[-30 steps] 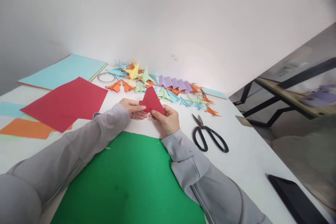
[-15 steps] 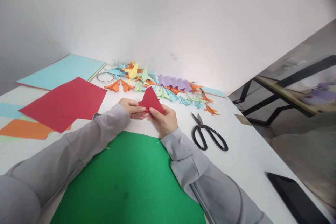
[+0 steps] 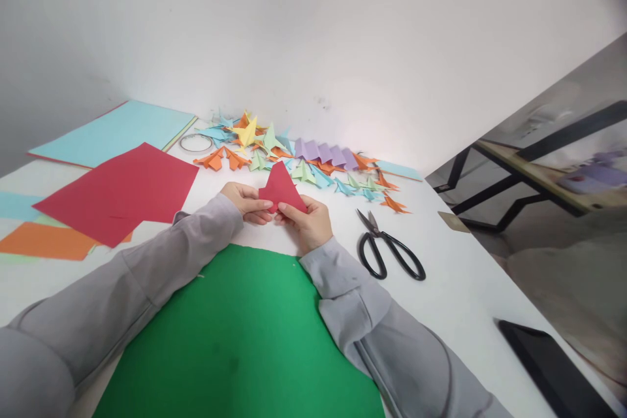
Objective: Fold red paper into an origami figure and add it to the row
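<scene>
Between my two hands is a small piece of folded red paper (image 3: 281, 186), its point facing away from me. My left hand (image 3: 248, 201) pinches its lower left corner between thumb and fingers. On the other side, my right hand (image 3: 311, 219) grips the right edge, with the thumb pressed on the front near the bottom. The fingers behind the paper are partly hidden. Below the hands lies a large green sheet (image 3: 245, 333). Behind them, folded paper figures (image 3: 304, 173) in orange, yellow, green, blue and purple stretch along the wall.
Black-handled scissors (image 3: 379, 248) lie right of my hands. A red sheet (image 3: 120, 192) overlaps an orange sheet (image 3: 49, 241) at left, near a light blue stack (image 3: 112, 134) and a tape roll (image 3: 196, 143). A black tablet-like device (image 3: 553, 366) lies near the right edge.
Both hands keep their hold on the folded red paper. Its lower edge looks slightly flatter now, and the hands have barely moved.
</scene>
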`<state>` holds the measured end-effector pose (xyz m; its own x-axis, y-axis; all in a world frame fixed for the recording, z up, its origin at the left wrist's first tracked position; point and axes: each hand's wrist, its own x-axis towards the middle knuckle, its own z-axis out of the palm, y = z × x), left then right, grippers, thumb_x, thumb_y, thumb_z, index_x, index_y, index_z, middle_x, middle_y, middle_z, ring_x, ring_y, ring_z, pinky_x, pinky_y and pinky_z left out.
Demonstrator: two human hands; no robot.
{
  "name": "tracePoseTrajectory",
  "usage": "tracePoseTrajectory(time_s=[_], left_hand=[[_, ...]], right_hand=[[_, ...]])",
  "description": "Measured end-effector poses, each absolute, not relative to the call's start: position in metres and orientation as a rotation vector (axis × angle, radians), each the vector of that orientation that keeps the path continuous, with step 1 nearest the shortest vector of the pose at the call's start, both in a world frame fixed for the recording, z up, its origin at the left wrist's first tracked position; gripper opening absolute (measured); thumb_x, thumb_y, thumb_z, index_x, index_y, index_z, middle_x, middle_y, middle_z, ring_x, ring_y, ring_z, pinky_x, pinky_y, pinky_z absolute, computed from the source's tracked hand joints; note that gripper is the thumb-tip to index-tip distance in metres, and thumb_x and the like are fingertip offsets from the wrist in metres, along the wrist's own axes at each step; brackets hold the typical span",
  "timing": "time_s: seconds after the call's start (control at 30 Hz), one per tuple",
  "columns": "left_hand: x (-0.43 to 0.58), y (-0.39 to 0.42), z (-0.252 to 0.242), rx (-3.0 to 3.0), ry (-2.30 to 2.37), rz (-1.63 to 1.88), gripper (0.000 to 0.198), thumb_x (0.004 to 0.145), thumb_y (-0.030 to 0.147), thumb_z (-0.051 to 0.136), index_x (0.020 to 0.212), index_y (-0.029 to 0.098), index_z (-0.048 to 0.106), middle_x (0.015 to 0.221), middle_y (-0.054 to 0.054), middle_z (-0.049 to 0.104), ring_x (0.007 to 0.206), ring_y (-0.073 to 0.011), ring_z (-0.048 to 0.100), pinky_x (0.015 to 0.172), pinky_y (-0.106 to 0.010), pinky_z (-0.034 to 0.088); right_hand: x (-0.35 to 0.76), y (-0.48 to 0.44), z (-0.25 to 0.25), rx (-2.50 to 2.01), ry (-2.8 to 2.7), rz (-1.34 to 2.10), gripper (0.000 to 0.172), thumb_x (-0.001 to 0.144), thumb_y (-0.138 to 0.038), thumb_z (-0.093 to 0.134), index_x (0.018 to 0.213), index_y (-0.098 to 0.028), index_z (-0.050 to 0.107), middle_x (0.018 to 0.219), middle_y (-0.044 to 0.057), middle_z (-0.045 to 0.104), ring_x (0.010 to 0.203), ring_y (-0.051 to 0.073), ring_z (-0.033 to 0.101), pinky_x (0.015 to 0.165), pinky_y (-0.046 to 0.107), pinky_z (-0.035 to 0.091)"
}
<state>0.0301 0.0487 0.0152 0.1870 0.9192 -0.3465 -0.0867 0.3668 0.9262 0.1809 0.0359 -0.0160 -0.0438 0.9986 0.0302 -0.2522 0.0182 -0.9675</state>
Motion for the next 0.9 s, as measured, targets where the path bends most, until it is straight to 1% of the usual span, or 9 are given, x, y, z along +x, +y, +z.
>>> tracePoseTrajectory(time_s=[0.2, 0.5, 0.6, 0.67, 0.9], left_hand=[[0.0313, 0.0468, 0.0166, 0.936, 1.175, 0.885, 0.011, 0.058, 0.010, 0.074, 0.058, 0.008, 0.063, 0.045, -0.006, 0.063, 0.042, -0.0123, 0.060, 0.048, -0.020, 0.052], [0.0321, 0.0487, 0.0130, 0.947, 1.159, 0.898, 0.011, 0.060, 0.009, 0.073, 0.058, 0.008, 0.062, 0.044, -0.006, 0.063, 0.040, -0.0120, 0.060, 0.045, -0.018, 0.052], [0.0323, 0.0494, 0.0130, 0.951, 1.149, 0.904, 0.014, 0.058, 0.011, 0.074, 0.056, 0.008, 0.061, 0.043, -0.006, 0.062, 0.040, -0.0124, 0.060, 0.045, -0.019, 0.052], [0.0325, 0.0487, 0.0139, 0.952, 1.152, 0.901, 0.015, 0.057, 0.011, 0.075, 0.056, 0.008, 0.061, 0.043, -0.006, 0.062, 0.039, -0.0122, 0.059, 0.044, -0.019, 0.051], [0.0336, 0.0463, 0.0146, 0.985, 1.143, 0.898, 0.018, 0.059, 0.012, 0.074, 0.052, 0.010, 0.057, 0.041, -0.004, 0.061, 0.038, -0.0116, 0.058, 0.043, -0.019, 0.050]], right_hand=[[0.1806, 0.0357, -0.0153, -0.999, -1.046, 1.330, 0.021, 0.052, -0.026, 0.077, 0.064, -0.013, 0.065, 0.050, 0.001, 0.064, 0.044, 0.011, 0.057, 0.045, 0.023, 0.047], [0.1795, 0.0358, -0.0163, -0.976, -1.069, 1.317, 0.022, 0.055, -0.029, 0.076, 0.066, -0.013, 0.065, 0.051, 0.001, 0.065, 0.045, 0.011, 0.057, 0.045, 0.023, 0.046], [0.1790, 0.0355, -0.0161, -0.987, -1.086, 1.305, 0.023, 0.055, -0.030, 0.076, 0.067, -0.013, 0.065, 0.052, 0.002, 0.065, 0.045, 0.011, 0.057, 0.046, 0.023, 0.046], [0.1790, 0.0352, -0.0161, -0.986, -1.099, 1.309, 0.022, 0.056, -0.030, 0.076, 0.065, -0.013, 0.066, 0.052, 0.002, 0.065, 0.044, 0.011, 0.057, 0.045, 0.023, 0.046], [0.1786, 0.0331, -0.0146, -0.993, -1.128, 1.359, 0.023, 0.059, -0.034, 0.073, 0.057, -0.012, 0.064, 0.050, 0.003, 0.063, 0.041, 0.012, 0.057, 0.040, 0.023, 0.044]])
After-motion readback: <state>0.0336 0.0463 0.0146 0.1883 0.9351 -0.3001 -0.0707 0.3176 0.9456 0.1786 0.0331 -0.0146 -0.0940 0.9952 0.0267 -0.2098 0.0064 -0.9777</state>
